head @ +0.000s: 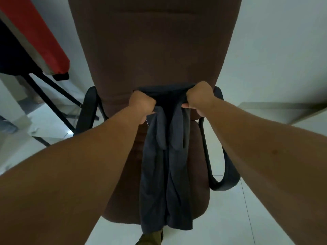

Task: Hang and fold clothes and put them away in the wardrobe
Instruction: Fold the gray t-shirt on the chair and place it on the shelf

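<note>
A dark grey garment hangs in front of me, stretched at its top edge between both fists. My left hand grips its upper left corner and my right hand grips its upper right corner. The cloth falls in long folds down over the seat of a brown office chair, and its lower hem reaches below the seat's front edge. Both arms are held out straight toward the chair's backrest.
The chair has black armrests on both sides. An ironing board with a red cover and black legs stands at the left. A pale surface edge juts in at the right. White floor tiles lie below.
</note>
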